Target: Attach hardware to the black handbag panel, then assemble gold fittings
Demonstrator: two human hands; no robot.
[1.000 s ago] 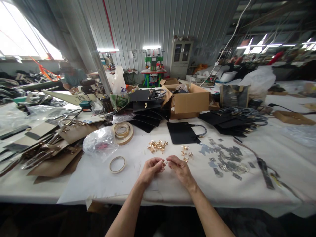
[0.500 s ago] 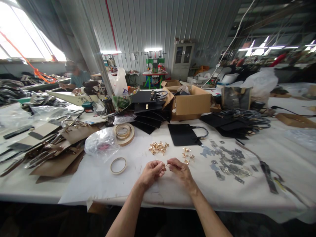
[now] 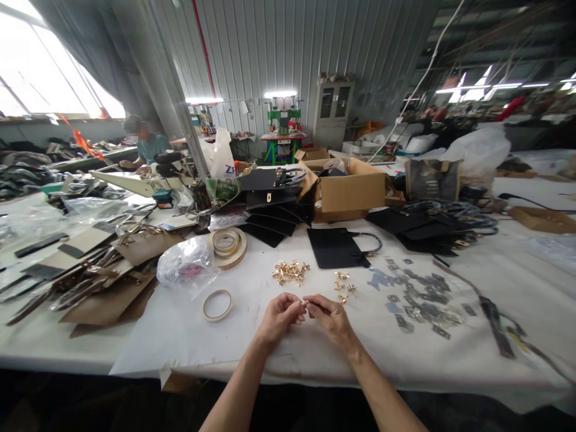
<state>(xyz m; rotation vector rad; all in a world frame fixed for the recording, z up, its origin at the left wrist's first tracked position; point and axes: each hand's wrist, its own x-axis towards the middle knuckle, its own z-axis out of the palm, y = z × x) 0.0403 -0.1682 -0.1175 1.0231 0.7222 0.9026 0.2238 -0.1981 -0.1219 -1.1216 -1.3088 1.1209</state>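
Note:
My left hand (image 3: 279, 316) and my right hand (image 3: 330, 317) meet fingertip to fingertip just above the white table cover (image 3: 288, 348). Both are closed in a pinch on a tiny gold metal clasp (image 3: 305, 305) held between them. Just beyond the fingers lies a pile of gold clasps (image 3: 290, 272), and a smaller group of gold clasps (image 3: 344, 286) lies to the right of it. Further right is a spread of grey metal plates (image 3: 420, 297). A flat black bag panel with a handle (image 3: 338, 247) lies behind the clasps.
A tape ring (image 3: 217, 305) and thicker tape rolls (image 3: 227, 243) lie to the left beside a clear plastic bag (image 3: 186, 265). Brown card pieces (image 3: 108, 288) cover the left side. An open cardboard box (image 3: 346, 189) and stacked black panels (image 3: 270, 204) stand behind. Another person (image 3: 144, 144) sits far left.
My hands stay together on the small clasp with slight finger movement. The view has shifted a little, so everything sits slightly lower and further right in the picture.

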